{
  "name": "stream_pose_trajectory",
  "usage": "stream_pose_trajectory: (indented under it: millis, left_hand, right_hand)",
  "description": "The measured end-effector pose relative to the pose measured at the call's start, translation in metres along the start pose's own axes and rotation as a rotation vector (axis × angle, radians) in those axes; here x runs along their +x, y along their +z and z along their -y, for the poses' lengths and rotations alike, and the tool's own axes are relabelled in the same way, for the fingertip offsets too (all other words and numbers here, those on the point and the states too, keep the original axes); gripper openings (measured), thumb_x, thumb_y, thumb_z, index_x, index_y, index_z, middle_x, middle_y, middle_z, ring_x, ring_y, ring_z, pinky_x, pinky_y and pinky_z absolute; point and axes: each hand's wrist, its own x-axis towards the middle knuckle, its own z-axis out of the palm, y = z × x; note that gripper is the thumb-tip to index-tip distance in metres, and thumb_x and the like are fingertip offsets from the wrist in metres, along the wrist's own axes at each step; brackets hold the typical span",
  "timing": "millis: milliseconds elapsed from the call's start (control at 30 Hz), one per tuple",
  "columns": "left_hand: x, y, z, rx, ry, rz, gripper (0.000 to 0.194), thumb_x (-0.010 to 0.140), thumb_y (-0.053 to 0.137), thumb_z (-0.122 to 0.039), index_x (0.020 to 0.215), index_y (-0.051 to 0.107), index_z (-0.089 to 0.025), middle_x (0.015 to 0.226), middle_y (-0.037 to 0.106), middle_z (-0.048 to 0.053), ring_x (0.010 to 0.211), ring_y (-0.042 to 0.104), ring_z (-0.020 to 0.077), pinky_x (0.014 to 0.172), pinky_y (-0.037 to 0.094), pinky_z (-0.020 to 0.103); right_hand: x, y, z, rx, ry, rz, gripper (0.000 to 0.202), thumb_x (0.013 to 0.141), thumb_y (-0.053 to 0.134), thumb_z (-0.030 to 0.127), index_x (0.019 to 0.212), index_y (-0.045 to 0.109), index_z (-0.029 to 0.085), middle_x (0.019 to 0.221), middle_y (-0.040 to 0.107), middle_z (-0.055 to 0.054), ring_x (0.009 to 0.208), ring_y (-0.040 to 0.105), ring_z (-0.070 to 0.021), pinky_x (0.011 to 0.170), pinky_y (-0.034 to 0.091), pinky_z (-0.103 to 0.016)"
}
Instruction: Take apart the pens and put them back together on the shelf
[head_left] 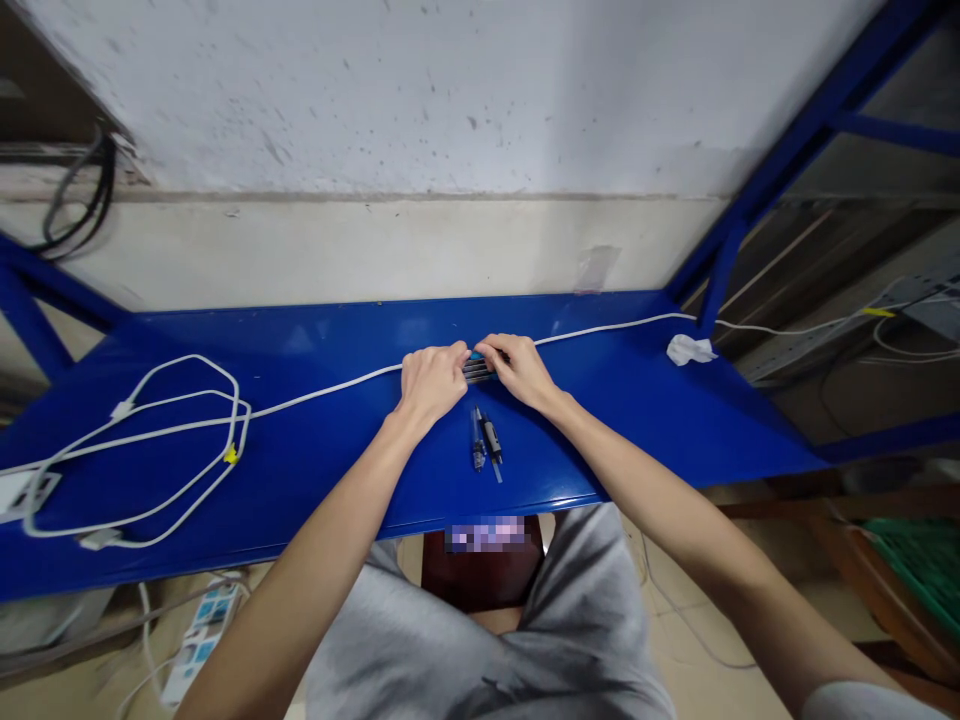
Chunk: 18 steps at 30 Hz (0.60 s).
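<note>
On the blue bench (315, 450), the dark pens (478, 371) lie between my two hands, my left hand (435, 380) and right hand (523, 370) each pinching one end.

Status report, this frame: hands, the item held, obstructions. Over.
Both hands, left and right, on dark pen-like sticks. Clear pen part and gray pen part nearer the body. White cable passes behind.
</note>
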Motion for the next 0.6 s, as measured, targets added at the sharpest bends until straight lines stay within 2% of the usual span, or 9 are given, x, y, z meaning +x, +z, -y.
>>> stream_pose_trajectory:
  millis: [33, 100, 200, 300, 367, 467, 600]
  left_hand:
    - [-0.0002, 0.0006, 0.0002, 0.007, 0.003, 0.001, 0.025, 0.097, 0.045, -0.022, 0.09, 0.069, -0.025, 0.088, 0.077, 0.006, 0.082, 0.071, 0.0246, 0.065, 0.034, 0.032]
    - [-0.0005, 0.0018, 0.0003, 0.018, 0.004, -0.005, 0.026, 0.097, 0.044, -0.022, 0.09, 0.069, -0.025, 0.088, 0.077, 0.006, 0.082, 0.072, 0.025, 0.064, 0.033, 0.032]
    - [-0.001, 0.003, -0.0006, 0.023, 0.006, 0.001, 0.024, 0.094, 0.047, -0.02, 0.095, 0.07, -0.024, 0.09, 0.078, 0.007, 0.085, 0.073, 0.0261, 0.064, 0.034, 0.033]
    - [-0.001, 0.003, -0.0024, 0.023, 0.01, 0.035, 0.023, 0.091, 0.048, -0.016, 0.098, 0.069, -0.024, 0.091, 0.078, 0.006, 0.086, 0.073, 0.0259, 0.064, 0.035, 0.033]
    - [-0.0006, 0.0028, -0.0033, 0.02, 0.007, 0.044, 0.023, 0.092, 0.047, -0.017, 0.095, 0.069, -0.024, 0.09, 0.078, 0.006, 0.084, 0.072, 0.0252, 0.063, 0.035, 0.032]
    - [0.0005, 0.0029, -0.0034, 0.004, -0.002, 0.025, 0.024, 0.097, 0.045, -0.021, 0.093, 0.069, -0.024, 0.089, 0.078, 0.006, 0.082, 0.072, 0.0246, 0.062, 0.034, 0.032]
    - [0.0011, 0.0026, -0.003, -0.017, -0.008, 0.001, 0.027, 0.1, 0.043, -0.024, 0.096, 0.069, -0.023, 0.088, 0.078, 0.007, 0.081, 0.072, 0.0244, 0.062, 0.033, 0.033]
  right_hand:
    - [-0.0002, 0.0001, 0.0002, 0.007, -0.021, -0.02, 0.036, 0.106, 0.046, 0.044, 0.089, 0.068, 0.02, 0.084, 0.069, -0.005, 0.078, 0.059, -0.0199, 0.077, 0.044, -0.033]
    - [-0.0004, 0.0003, 0.0016, 0.037, -0.077, -0.064, 0.031, 0.103, 0.053, 0.047, 0.099, 0.069, 0.02, 0.095, 0.071, -0.007, 0.089, 0.061, -0.0219, 0.082, 0.046, -0.034]
    - [-0.0003, 0.0008, 0.0041, 0.005, -0.089, -0.029, 0.033, 0.1, 0.057, 0.05, 0.115, 0.068, 0.023, 0.106, 0.071, -0.008, 0.098, 0.059, -0.0235, 0.09, 0.045, -0.038]
    - [-0.0003, 0.0028, 0.0029, -0.082, -0.024, 0.03, 0.037, 0.106, 0.046, 0.048, 0.103, 0.072, 0.022, 0.092, 0.073, -0.006, 0.085, 0.056, -0.0225, 0.086, 0.043, -0.039]
    - [-0.0004, 0.0046, 0.0004, -0.089, -0.015, 0.003, 0.039, 0.106, 0.045, 0.047, 0.095, 0.073, 0.022, 0.087, 0.073, -0.006, 0.081, 0.054, -0.0228, 0.084, 0.042, -0.04]
    - [-0.0008, 0.0061, -0.0015, -0.011, -0.059, -0.063, 0.028, 0.103, 0.053, 0.045, 0.101, 0.071, 0.023, 0.098, 0.074, -0.007, 0.091, 0.057, -0.0247, 0.088, 0.044, -0.041]
    - [-0.0008, 0.0037, 0.0021, 0.016, -0.095, -0.079, 0.023, 0.101, 0.057, 0.04, 0.112, 0.068, 0.024, 0.106, 0.071, -0.007, 0.101, 0.058, -0.0258, 0.092, 0.045, -0.042]
